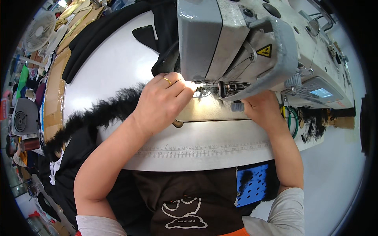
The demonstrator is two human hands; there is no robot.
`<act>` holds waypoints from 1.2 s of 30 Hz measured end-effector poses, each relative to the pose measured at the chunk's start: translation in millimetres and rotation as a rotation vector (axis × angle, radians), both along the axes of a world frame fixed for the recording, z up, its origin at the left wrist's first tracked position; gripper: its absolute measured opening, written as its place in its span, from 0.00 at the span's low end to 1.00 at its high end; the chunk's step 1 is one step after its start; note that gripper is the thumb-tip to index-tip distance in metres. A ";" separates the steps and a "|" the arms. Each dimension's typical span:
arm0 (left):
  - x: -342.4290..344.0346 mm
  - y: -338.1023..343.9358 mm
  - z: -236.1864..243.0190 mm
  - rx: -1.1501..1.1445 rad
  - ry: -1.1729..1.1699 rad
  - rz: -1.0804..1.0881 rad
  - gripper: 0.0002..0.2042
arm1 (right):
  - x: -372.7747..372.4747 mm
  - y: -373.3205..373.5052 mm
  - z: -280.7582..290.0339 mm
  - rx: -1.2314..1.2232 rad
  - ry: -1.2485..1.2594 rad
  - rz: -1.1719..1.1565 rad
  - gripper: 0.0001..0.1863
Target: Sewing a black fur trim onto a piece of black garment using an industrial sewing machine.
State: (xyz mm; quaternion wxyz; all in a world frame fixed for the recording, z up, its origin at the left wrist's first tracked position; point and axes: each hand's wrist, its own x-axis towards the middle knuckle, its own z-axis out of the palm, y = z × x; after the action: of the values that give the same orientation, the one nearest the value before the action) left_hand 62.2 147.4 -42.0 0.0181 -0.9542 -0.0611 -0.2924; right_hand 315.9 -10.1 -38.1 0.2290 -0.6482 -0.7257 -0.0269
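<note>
My left hand [162,100], with a ring on one finger, is closed beside the lit needle area of a sewing machine [201,39]. Its fingers pinch the edge of black fabric [167,59], which runs away behind it; the fingertips are partly hidden. A fluffy black fur trim [106,108] trails to the left from under this hand. My right hand [260,106] is on the other side of the needle, fingers curled in close to the presser foot [226,90]. The machine head covers part of it, and what it holds, if anything, is hidden.
A metal plate [212,112] and a printed ruler scale [204,150] lie on the white table [157,159]. Green-handled scissors [292,120] and black fur scraps [314,124] are at the right. More black cloth [104,35] covers the far left edge. A blue perforated panel [251,185] shows below.
</note>
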 end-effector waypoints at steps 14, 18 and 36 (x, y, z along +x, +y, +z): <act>2.3 1.7 2.3 0.050 0.034 0.017 0.05 | 3.1 -3.9 -7.2 -0.085 -0.076 -0.101 0.14; 3.1 4.5 -1.0 0.048 0.027 0.011 0.06 | 1.5 -0.8 -5.8 -0.102 -0.006 -0.120 0.12; 0.0 6.0 -9.0 -0.057 -0.013 0.091 0.07 | 6.9 6.7 -13.0 -0.033 -0.134 -0.087 0.10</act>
State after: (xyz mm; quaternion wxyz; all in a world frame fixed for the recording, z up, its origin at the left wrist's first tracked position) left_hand 62.2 153.4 -51.0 0.0036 -0.9486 -0.1128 -0.2958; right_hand 322.8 -3.4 -51.2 0.1679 -0.6795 -0.7109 -0.0680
